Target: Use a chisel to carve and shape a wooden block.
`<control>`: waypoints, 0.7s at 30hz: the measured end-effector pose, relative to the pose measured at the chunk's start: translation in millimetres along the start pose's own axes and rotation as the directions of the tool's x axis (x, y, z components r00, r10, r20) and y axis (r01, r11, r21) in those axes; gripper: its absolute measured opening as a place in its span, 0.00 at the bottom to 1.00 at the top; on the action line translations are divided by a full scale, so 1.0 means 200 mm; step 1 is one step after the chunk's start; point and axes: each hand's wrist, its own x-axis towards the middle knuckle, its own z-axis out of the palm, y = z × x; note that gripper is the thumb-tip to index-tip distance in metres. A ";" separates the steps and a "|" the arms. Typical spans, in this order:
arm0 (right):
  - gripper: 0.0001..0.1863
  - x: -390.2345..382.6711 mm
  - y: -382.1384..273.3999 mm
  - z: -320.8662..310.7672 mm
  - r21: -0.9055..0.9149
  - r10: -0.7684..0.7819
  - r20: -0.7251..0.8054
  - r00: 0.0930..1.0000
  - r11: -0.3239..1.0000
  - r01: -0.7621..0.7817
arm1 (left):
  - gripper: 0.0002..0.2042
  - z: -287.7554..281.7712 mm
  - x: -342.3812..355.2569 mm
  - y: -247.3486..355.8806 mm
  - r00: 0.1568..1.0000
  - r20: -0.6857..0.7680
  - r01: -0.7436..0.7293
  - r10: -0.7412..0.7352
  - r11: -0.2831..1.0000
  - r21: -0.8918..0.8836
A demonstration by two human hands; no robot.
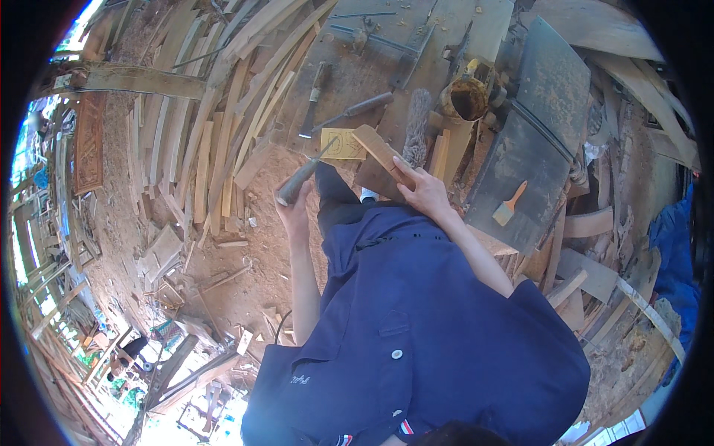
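My left hand (296, 210) is closed around the handle of a chisel (299, 182). Its thin blade points up and to the right, its tip over a yellow square sheet (344, 146) with faint line markings. In my right hand (426, 189) is a flat wooden block (378, 152), held slanting near the sheet's right edge. The chisel and the block are apart. On the bench beyond lie a second chisel (316, 97) with a wide blade and a third, slim chisel (364, 105) with a dark handle.
A rusty can (467, 98) stands at the bench's right. A paint brush (510, 204) lies on a dark metal plate (547, 89). Long wooden strips (212, 141) are stacked at the left. Wood scraps (227, 275) litter the dirt floor.
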 end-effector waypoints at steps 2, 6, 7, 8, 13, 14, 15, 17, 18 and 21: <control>0.40 0.00 -0.01 0.00 0.002 -0.004 0.001 1.000 1.000 0.004 | 0.22 0.01 0.02 0.00 0.999 -0.021 -0.043 0.045 0.995 0.090; 0.40 0.00 -0.01 0.00 0.007 -0.009 -0.011 1.000 1.000 0.009 | 0.22 0.09 0.04 0.06 0.994 -0.044 -0.089 0.100 0.977 0.196; 0.40 0.00 -0.01 -0.01 0.006 -0.003 -0.005 1.000 1.000 0.003 | 0.22 0.11 0.04 0.07 0.994 -0.045 -0.089 0.100 0.976 0.196; 0.40 -0.01 -0.01 -0.01 0.006 -0.004 -0.004 1.000 1.000 0.004 | 0.21 0.13 0.05 0.08 0.989 -0.044 -0.125 0.140 0.962 0.242; 0.40 -0.01 0.00 0.00 0.005 -0.009 -0.011 1.000 1.000 0.009 | 0.19 0.20 0.08 0.16 0.972 -0.038 -0.193 0.230 0.885 0.424; 0.40 -0.01 0.01 0.01 0.005 -0.006 -0.013 1.000 1.000 0.006 | 0.19 0.22 0.08 0.18 0.973 -0.048 -0.183 0.227 0.879 0.440; 0.40 0.00 0.01 0.01 -0.001 -0.015 -0.013 1.000 1.000 0.015 | 0.19 0.24 0.07 0.19 0.972 -0.060 -0.174 0.226 0.872 0.458; 0.40 0.00 0.02 0.01 -0.007 -0.024 -0.014 1.000 1.000 0.024 | 0.20 0.29 0.08 0.21 0.965 -0.074 -0.190 0.250 0.869 0.457; 0.40 0.00 0.01 0.00 -0.009 -0.031 -0.009 0.999 0.999 0.031 | 0.21 0.30 0.08 0.21 0.957 -0.090 -0.206 0.276 0.865 0.458; 0.40 0.03 -0.03 -0.06 -0.037 -0.035 0.022 0.999 0.999 0.036 | 0.20 0.32 0.09 0.22 0.924 -0.022 -0.308 0.382 0.776 0.550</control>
